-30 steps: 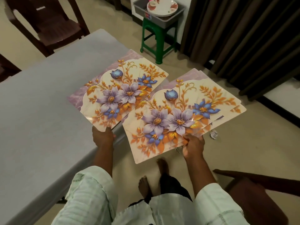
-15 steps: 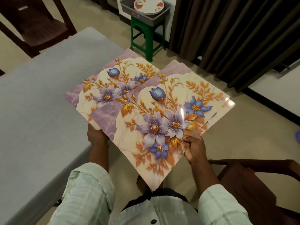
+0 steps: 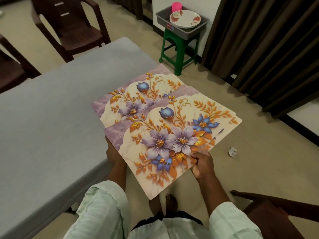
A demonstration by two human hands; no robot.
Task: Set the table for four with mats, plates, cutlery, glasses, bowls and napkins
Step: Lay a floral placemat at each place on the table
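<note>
- The task is barely begun: the grey surface carries nothing that shows, and no mat is laid down yet.
- The floral mats are in the air over the surface's corner at about 4 o'clock, fanned into two overlapping layers; the edges hint at more than two sheets, but the count cannot be told.
- The right hand has its grip pinched on the near edge of the front mats, thumb on top.
- The left hand sits under the left edge of the mats; its fingers are hidden, so whether its grip is closed or flat cannot be told.
- Left to do, by my judgement: four mats, then plates, cutlery, glasses, bowls and napkins.
- A stack of plates and a pink cup wait in a grey tub on a green stool at 1 o'clock.
- Dark chairs stand at 11 o'clock, another chair at 5 o'clock just beside the person, which may crowd movement.
- A crumpled scrap lies on the floor at 3 o'clock.
</note>
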